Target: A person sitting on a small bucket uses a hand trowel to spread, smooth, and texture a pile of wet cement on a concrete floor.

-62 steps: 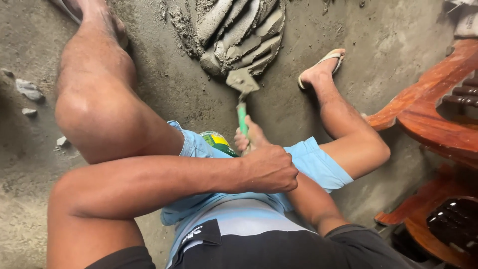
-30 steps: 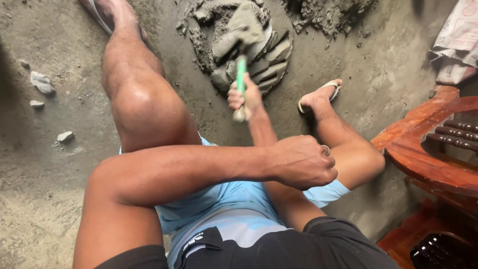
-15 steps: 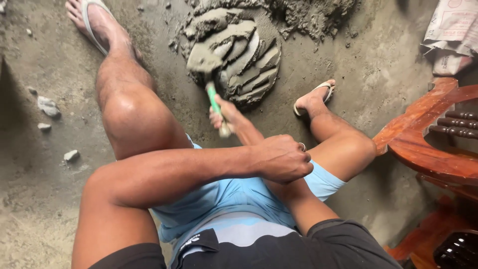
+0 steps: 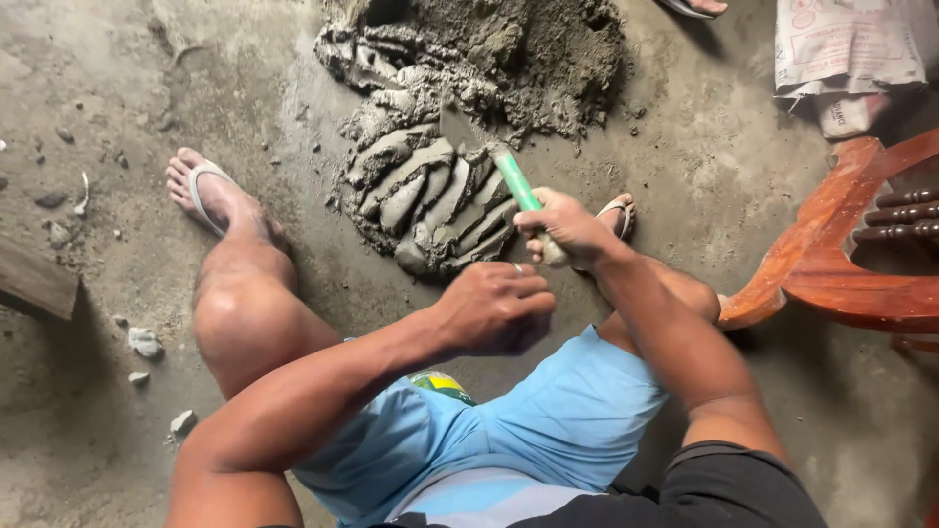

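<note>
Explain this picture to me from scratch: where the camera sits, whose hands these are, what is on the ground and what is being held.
There is no machine here. The one picture comes from a camera worn on a person's head, looking down at their own arms, knees and feet as they squat over a rough concrete floor.

The right hand grips a trowel by its green handle, with the metal blade in the grey wet mortar pile, which shows sliced ridges. The left hand is closed into a loose fist above the knees and holds nothing that shows.

Both feet wear sandals. A reddish wooden chair stands on the right, a paper sack lies at the top right, and small stones are scattered on the left.
</note>
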